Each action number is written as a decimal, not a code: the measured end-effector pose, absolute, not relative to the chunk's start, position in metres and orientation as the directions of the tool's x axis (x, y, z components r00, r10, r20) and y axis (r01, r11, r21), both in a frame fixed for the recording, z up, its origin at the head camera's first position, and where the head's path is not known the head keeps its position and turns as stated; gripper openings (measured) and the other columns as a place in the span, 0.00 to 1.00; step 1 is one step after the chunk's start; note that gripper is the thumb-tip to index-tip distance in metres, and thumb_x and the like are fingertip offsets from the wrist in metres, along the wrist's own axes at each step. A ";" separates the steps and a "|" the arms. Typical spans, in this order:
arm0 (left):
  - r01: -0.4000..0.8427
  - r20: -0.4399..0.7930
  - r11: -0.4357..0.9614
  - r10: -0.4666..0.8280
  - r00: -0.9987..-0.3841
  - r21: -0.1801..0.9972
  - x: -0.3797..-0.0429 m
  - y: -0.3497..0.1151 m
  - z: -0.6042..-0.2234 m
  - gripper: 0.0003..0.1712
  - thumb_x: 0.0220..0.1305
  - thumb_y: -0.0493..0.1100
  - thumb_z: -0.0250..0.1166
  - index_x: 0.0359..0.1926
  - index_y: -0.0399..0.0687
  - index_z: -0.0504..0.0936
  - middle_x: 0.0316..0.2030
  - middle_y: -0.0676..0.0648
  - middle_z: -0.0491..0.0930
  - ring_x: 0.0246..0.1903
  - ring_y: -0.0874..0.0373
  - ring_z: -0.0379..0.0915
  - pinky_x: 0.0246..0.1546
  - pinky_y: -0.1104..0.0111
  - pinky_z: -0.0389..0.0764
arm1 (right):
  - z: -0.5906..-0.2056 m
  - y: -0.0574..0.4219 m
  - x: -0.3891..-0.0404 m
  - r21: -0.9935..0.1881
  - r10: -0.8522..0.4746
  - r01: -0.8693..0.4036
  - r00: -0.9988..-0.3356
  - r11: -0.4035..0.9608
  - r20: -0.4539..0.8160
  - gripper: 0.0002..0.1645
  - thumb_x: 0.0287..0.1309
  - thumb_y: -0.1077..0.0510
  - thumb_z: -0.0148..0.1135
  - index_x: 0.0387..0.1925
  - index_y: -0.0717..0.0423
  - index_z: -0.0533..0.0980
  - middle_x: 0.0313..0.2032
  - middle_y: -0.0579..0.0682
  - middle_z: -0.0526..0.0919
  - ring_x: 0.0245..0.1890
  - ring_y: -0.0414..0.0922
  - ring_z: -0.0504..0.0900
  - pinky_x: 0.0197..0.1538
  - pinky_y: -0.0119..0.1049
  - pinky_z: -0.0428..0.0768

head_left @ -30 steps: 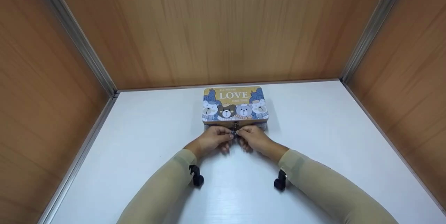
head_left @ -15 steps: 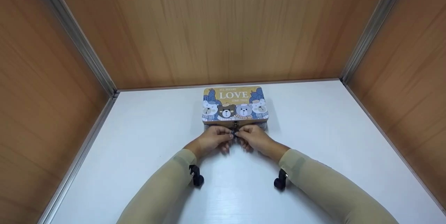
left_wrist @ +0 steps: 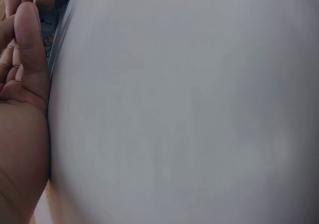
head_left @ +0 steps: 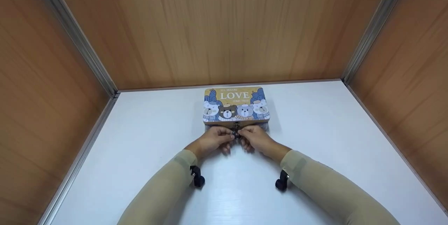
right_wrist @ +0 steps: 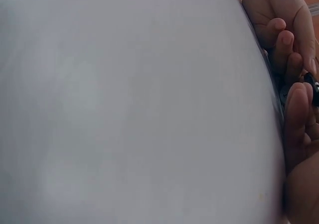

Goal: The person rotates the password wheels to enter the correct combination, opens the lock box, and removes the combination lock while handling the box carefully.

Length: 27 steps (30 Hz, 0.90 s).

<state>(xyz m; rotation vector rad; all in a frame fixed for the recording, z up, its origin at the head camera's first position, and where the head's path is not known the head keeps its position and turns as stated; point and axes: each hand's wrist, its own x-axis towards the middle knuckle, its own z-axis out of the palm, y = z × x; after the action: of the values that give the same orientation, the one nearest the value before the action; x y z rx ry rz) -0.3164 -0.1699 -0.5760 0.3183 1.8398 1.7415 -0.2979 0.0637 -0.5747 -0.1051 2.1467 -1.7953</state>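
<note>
A closed tin box (head_left: 236, 104) with a yellow lid, printed bears and the word LOVE stands on the white table. From the clasp (head_left: 237, 125) at its front hangs a small dark padlock (head_left: 236, 134), partly hidden by fingers. My left hand (head_left: 212, 139) pinches the padlock's left side between thumb and fingers. On the other side, the thumb and fingertips of my right hand (head_left: 258, 139) pinch it too. A shiny black part of the padlock (right_wrist: 313, 87) shows between both hands in the right wrist view. The left wrist view shows my left hand (left_wrist: 25, 79) but hides the padlock.
The white table (head_left: 168, 120) spreads around the box on both sides and in front. A wooden panel (head_left: 227, 29) rises close behind the box, with side panels framed in metal at left and right. Black wrist cameras (head_left: 198, 177) sit under the sleeves.
The fingertips of my right hand shift very slightly at the padlock. The box, the left hand and both forearms stay in place.
</note>
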 end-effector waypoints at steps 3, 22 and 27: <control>-0.215 -0.246 0.122 0.538 -0.806 0.969 -0.316 -0.170 -0.574 0.09 0.81 0.35 0.67 0.55 0.35 0.88 0.34 0.47 0.88 0.26 0.60 0.85 0.32 0.70 0.92 | -0.573 0.065 -0.298 -0.969 -0.269 0.180 -0.938 0.168 -0.221 0.17 0.82 0.54 0.61 0.36 0.59 0.84 0.22 0.46 0.84 0.18 0.38 0.80 0.22 0.29 0.82; -0.217 -0.247 0.121 0.541 -0.804 0.969 -0.318 -0.172 -0.576 0.14 0.82 0.37 0.67 0.61 0.35 0.88 0.35 0.47 0.88 0.27 0.60 0.85 0.33 0.70 0.92 | -0.576 0.067 -0.300 -0.971 -0.263 0.172 -0.941 0.163 -0.211 0.07 0.73 0.61 0.65 0.42 0.61 0.86 0.24 0.48 0.86 0.20 0.39 0.83 0.24 0.30 0.85; -0.230 -0.252 0.109 0.541 -0.802 0.967 -0.317 -0.171 -0.577 0.12 0.83 0.36 0.67 0.59 0.34 0.88 0.34 0.47 0.87 0.27 0.61 0.84 0.32 0.71 0.91 | -0.577 0.068 -0.299 -0.972 -0.266 0.157 -0.943 0.173 -0.199 0.08 0.74 0.61 0.65 0.42 0.61 0.86 0.24 0.47 0.85 0.20 0.39 0.82 0.24 0.29 0.85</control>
<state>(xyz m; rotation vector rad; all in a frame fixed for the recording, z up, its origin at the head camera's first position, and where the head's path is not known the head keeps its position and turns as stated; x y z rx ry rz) -0.3175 -0.1707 -0.5772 0.3031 1.8237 1.7517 -0.2993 0.0677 -0.5774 -0.1042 2.1307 -1.8298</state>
